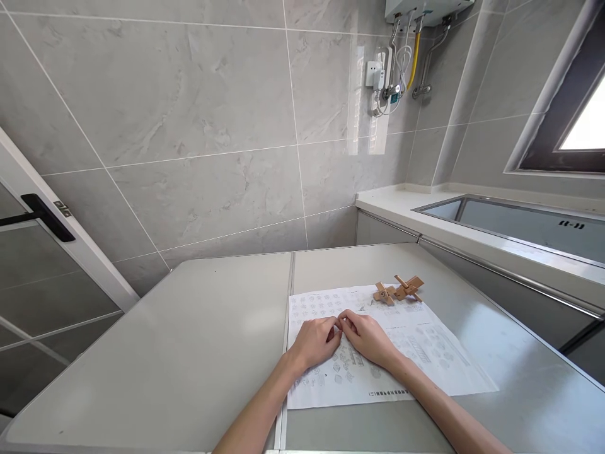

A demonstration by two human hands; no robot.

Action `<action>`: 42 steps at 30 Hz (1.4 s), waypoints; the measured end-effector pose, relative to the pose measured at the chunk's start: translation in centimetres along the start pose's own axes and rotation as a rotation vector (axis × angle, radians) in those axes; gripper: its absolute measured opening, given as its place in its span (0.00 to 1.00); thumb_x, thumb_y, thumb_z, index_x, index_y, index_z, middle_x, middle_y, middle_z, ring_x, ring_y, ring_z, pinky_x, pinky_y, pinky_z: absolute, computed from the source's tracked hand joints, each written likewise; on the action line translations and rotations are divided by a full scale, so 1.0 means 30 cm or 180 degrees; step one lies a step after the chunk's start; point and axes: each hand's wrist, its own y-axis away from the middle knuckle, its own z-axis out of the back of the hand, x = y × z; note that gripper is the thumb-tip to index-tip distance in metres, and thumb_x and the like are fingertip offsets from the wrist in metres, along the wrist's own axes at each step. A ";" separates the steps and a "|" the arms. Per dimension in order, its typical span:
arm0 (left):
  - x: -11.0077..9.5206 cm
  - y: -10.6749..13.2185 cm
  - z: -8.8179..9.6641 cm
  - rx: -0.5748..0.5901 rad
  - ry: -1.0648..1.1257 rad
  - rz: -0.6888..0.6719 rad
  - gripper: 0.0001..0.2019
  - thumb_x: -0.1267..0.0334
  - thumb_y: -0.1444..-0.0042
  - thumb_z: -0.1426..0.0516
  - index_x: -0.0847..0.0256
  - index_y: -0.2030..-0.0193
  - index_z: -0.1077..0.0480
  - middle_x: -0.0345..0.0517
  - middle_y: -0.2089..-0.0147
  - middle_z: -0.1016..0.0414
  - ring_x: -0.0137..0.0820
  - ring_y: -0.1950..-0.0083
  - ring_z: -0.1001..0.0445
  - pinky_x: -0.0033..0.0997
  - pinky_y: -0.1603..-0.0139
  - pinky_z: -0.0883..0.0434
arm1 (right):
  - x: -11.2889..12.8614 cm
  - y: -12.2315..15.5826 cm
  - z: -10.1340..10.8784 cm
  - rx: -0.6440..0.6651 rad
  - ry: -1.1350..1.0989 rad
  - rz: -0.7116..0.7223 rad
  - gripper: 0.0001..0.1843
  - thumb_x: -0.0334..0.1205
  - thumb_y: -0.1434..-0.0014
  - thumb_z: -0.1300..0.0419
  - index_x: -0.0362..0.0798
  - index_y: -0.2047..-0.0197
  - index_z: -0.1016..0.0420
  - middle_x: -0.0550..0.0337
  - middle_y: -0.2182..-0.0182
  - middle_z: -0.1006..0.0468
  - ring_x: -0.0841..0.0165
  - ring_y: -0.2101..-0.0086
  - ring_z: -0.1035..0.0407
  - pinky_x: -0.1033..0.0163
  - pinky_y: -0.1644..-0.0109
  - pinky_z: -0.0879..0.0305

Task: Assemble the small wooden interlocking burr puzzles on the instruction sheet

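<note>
My left hand (316,340) and my right hand (366,337) meet at the fingertips above a printed paper sheet (454,372). Both are closed, fingers curled and pinched together. Whatever lies between the fingertips, if anything, is too small or hidden to make out. The sheet carries rows of small diagrams and lies flat under both wrists. Beyond my right hand, at the sheet's far edge, are a small brown wooden assembly (384,294) and a larger one (409,288) with crossed flat pieces, side by side.
The light grey folding table (212,353) has a seam down its middle. To the right is a white counter (385,200) with an inset sink (520,221). A door with a black handle (50,217) stands at left. Behind is a tiled wall (198,113), with a water heater (430,11) above.
</note>
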 end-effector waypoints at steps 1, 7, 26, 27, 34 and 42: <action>0.000 0.000 0.000 0.0001 -0.0004 0.0001 0.11 0.61 0.30 0.48 0.55 0.66 0.32 0.39 0.72 0.26 0.34 0.72 0.29 0.32 0.71 0.40 | -0.001 0.000 0.000 0.0013 0.0000 -0.0001 0.09 0.42 0.30 0.48 0.56 0.61 0.28 0.62 0.75 0.24 0.61 0.74 0.31 0.61 0.68 0.44; 0.001 0.001 0.001 0.0018 -0.0026 0.0003 0.10 0.62 0.31 0.48 0.55 0.66 0.33 0.39 0.72 0.26 0.33 0.72 0.30 0.32 0.71 0.41 | -0.003 0.000 0.000 0.0044 0.0030 0.0007 0.09 0.42 0.30 0.49 0.55 0.60 0.29 0.62 0.75 0.25 0.61 0.74 0.33 0.60 0.69 0.46; 0.000 0.001 -0.001 0.0010 -0.0085 -0.0044 0.09 0.63 0.31 0.49 0.56 0.65 0.34 0.37 0.72 0.27 0.32 0.72 0.30 0.30 0.71 0.40 | 0.018 0.002 0.017 0.0161 0.0196 -0.0010 0.12 0.43 0.28 0.52 0.54 0.58 0.29 0.62 0.73 0.22 0.61 0.72 0.29 0.61 0.68 0.42; 0.000 0.001 -0.001 0.0006 -0.0089 -0.0045 0.09 0.63 0.31 0.49 0.56 0.65 0.34 0.37 0.72 0.27 0.32 0.72 0.30 0.30 0.71 0.40 | 0.017 0.002 0.016 0.0159 0.0199 -0.0011 0.12 0.43 0.28 0.52 0.53 0.58 0.29 0.62 0.73 0.22 0.61 0.72 0.29 0.61 0.68 0.42; 0.001 0.001 -0.003 -0.0010 -0.0120 -0.0054 0.10 0.63 0.30 0.49 0.56 0.65 0.35 0.37 0.72 0.27 0.31 0.72 0.30 0.30 0.71 0.40 | 0.016 0.002 0.015 0.0157 0.0206 0.0000 0.12 0.43 0.28 0.52 0.54 0.57 0.28 0.61 0.72 0.22 0.61 0.73 0.29 0.61 0.68 0.41; 0.003 0.001 -0.001 -0.0004 -0.0147 -0.0068 0.09 0.63 0.30 0.48 0.56 0.65 0.35 0.36 0.72 0.27 0.31 0.72 0.30 0.29 0.70 0.40 | 0.015 0.001 0.015 0.0170 0.0187 -0.0019 0.12 0.43 0.29 0.52 0.54 0.58 0.28 0.63 0.74 0.23 0.61 0.73 0.30 0.61 0.68 0.42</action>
